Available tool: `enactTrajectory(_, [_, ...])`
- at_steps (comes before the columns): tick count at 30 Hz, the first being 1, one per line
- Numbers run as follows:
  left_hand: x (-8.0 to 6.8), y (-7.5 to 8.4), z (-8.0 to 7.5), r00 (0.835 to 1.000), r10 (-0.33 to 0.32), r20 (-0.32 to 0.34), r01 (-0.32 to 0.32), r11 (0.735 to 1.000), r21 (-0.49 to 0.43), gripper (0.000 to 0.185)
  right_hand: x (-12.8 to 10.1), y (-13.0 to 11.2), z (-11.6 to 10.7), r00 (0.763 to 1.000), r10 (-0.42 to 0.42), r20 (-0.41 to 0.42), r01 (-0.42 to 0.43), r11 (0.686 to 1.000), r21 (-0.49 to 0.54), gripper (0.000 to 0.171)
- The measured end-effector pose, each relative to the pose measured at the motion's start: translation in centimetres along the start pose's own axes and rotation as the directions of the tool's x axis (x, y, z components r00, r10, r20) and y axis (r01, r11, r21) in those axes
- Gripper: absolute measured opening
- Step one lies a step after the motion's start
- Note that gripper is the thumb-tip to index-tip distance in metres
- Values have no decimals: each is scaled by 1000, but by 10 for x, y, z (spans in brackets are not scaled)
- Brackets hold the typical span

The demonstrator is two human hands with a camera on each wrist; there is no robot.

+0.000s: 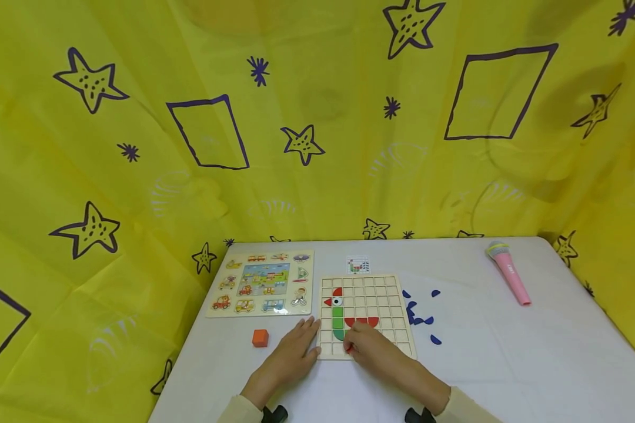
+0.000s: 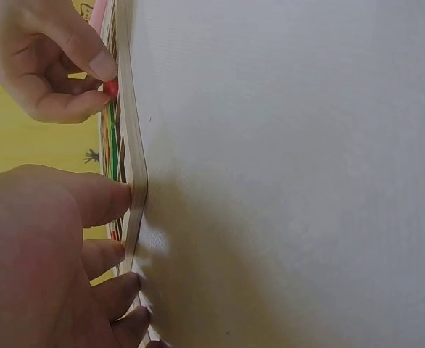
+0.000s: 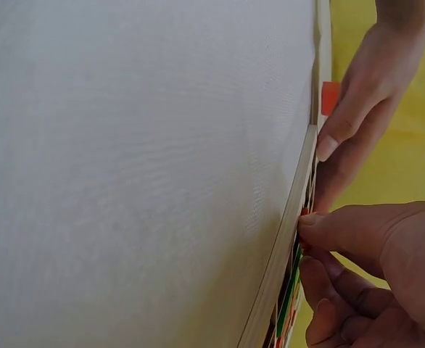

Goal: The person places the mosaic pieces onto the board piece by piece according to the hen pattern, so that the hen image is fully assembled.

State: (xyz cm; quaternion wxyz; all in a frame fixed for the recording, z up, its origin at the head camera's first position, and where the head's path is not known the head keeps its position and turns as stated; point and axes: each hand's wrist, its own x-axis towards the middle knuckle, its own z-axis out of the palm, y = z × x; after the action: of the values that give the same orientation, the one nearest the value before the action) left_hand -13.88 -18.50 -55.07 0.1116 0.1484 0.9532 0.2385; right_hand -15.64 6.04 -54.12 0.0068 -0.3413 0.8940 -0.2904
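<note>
A wooden grid board (image 1: 387, 294) lies on the table. On it, red, green and eye-printed pieces form a bird-like figure, with green squares (image 1: 337, 317) as its neck and red pieces (image 1: 373, 322) in a row to the right. My right hand (image 1: 373, 346) pinches a small red piece (image 2: 111, 88) between thumb and forefinger, low over the board's near rows. The hand partly covers the pieces beneath it. With fingers extended, my left hand (image 1: 294, 346) rests at the board's left edge; in the left wrist view its fingertips touch the wooden rim (image 2: 135, 196).
Several dark blue pieces (image 1: 435, 339) lie scattered right of the board. Behind it is a small picture card (image 1: 358, 265). A vehicle puzzle (image 1: 267, 310) lies at the left, an orange cube (image 1: 260, 338) in front of it. A pink microphone (image 1: 513, 276) lies far right.
</note>
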Motion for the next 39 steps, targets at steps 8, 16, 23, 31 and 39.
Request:
enactTrajectory(8, [-1,1,-1,1000,10,-4,-10,1000,5,65,-1,-1,-3,999,2,36,-3,999,38,16])
enactTrajectory(16, [0,1,-2,1000,3,1,-3,1000,2,65,0,1,-4,999,-29,43,29,1000,12,11])
enactTrajectory(23, [0,2,-2,1000,-1,7,1,1000,-9,65,0,4,-3,998,-39,44,39,999,5,14])
enactTrajectory(31, [0,2,-2,1000,4,3,-4,1000,-2,65,1,3,-3,999,-41,35,42,998,-39,14])
enactTrajectory(39, [1,0,-1,1000,-1,6,1,1000,-7,65,1,3,-3,998,-36,48,38,998,-41,13])
